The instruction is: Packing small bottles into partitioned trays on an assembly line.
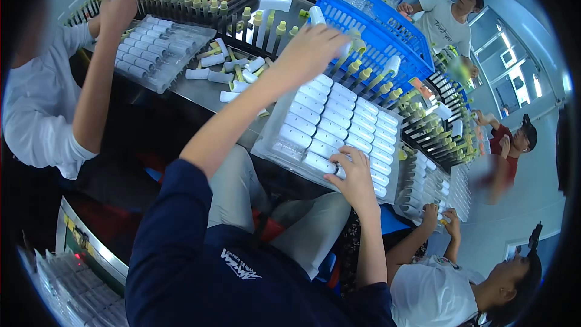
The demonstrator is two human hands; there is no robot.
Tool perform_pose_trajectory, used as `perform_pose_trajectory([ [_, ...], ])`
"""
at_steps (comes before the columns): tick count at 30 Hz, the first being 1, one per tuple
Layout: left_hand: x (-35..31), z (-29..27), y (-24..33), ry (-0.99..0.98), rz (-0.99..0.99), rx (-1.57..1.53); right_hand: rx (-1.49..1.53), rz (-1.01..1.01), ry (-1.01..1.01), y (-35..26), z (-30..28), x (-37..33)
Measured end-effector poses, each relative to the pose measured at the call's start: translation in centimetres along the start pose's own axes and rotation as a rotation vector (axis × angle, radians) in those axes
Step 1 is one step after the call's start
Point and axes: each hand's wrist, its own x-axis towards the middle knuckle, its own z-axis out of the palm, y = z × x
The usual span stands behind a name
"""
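My right hand (356,181) is closed round the end of a white plastic cylinder (319,163) at the near edge of a clear tray (275,136). Rows of similar white cylinders (331,128) lie in the tray, each with a small dark mark. My left hand (311,51) reaches over the tray's far side to the black peg rack (378,91). Its fingers are bent and pressed together by a yellow-tipped peg; what they hold is mostly hidden and blurred. Beyond my left hand, a white cylinder (316,16) stands tilted.
A blue crate (375,30) stands behind the rack. Loose white cylinders and strips (227,66) lie left of my tray. A co-worker at left reaches over another filled tray (145,51); a co-worker's hands at right work at a tray (423,184). Two more people are farther back.
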Motion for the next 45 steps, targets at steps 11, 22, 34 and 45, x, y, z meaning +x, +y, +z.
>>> perform_pose_trajectory([
  [11, 7.9, 4.9, -9.6, -0.617, 0.094, 0.009, 0.1, -0.036, 0.099, 2.8, 0.9, -1.3],
  [22, 0.5, 2.9, -13.2, -0.23, -0.127, 0.255, 0.827, 0.153, 0.261, 5.4, 2.6, -1.2],
  [34, -12.3, 2.7, 7.1, -0.269, -0.136, -0.309, 1.272, 0.296, 0.738, 7.6, 1.4, 0.5],
  [45, -13.0, 3.6, 6.4, -0.251, -0.209, -0.349, -0.095, -0.011, 0.603, 18.2, -13.4, 9.3],
])
